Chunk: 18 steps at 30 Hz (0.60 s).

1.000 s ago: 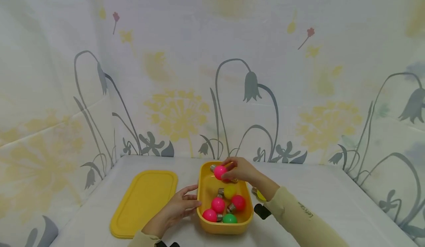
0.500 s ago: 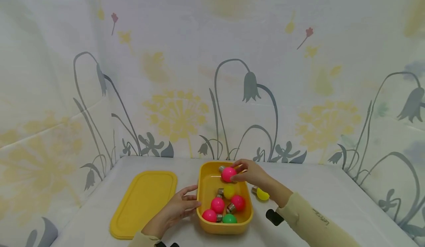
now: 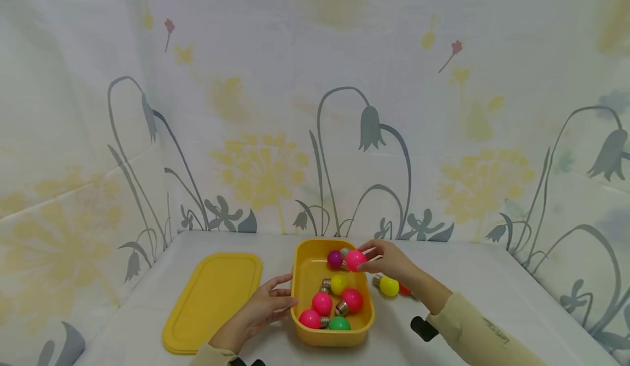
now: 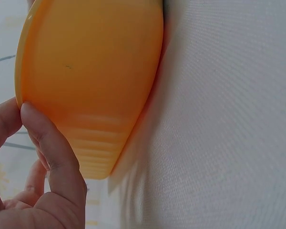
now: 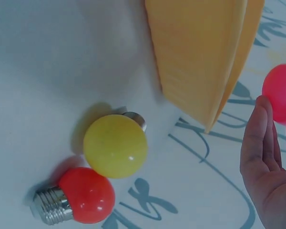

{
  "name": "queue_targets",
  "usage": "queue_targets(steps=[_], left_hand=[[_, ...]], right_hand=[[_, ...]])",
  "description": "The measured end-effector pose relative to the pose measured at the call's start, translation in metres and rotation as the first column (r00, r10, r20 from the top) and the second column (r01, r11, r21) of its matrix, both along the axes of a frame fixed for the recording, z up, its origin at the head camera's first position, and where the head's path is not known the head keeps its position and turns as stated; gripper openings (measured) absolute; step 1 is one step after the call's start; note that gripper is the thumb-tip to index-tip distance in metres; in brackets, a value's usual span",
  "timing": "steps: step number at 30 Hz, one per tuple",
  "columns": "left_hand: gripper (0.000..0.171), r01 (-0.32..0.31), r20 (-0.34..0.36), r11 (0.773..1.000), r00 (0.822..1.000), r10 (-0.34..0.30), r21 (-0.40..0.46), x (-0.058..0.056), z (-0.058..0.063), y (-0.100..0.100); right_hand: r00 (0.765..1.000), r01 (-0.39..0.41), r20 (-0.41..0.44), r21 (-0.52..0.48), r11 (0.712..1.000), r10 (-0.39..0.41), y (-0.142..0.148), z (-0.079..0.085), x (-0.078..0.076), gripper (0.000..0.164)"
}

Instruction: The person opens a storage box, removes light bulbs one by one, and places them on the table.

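My right hand (image 3: pixel 391 262) pinches a pink light bulb (image 3: pixel 355 261) by its round globe, over the far right edge of a yellow plastic container (image 3: pixel 334 338). In the right wrist view that pink bulb (image 5: pixel 281 95) is partly cut off by the frame. My left hand (image 3: pixel 268 303) holds the container's left rim; thumb and finger pinch it in the left wrist view. Inside lie several bulbs: a purple one (image 3: pixel 335 259) at the far end, a yellow one (image 3: pixel 339 284) mid-way, and pink, red-pink (image 3: pixel 353 300) and green ones (image 3: pixel 339 323) at the near end.
Right of the container, a yellow bulb (image 5: pixel 115 145) and a red bulb (image 5: pixel 88 195) lie side by side on the white table. A flat yellow lid (image 3: pixel 214 303) lies to the left. A flower-patterned cloth (image 3: pixel 295 109) hangs behind.
My right hand has moved right with the pink bulb, from above the container's far end to its right edge. The purple bulb and the loose red bulb have come into sight. My left hand stays put.
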<state>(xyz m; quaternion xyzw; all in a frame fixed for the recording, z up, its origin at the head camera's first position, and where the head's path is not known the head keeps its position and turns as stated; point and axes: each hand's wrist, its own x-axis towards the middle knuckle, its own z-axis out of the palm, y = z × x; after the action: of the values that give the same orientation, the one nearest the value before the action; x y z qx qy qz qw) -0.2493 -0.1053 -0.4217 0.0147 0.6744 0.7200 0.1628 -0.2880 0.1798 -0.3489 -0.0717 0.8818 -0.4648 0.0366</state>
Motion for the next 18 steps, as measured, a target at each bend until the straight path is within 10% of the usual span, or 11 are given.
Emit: queue_targets(steps=[18], left_hand=[[0.064,-0.002,-0.006,1.0,1.0,0.002,-0.001,0.0,-0.002,0.0]], right_hand=[[0.998,0.068,-0.01,0.02,0.997,-0.068,0.033,-0.006,0.011,0.047]])
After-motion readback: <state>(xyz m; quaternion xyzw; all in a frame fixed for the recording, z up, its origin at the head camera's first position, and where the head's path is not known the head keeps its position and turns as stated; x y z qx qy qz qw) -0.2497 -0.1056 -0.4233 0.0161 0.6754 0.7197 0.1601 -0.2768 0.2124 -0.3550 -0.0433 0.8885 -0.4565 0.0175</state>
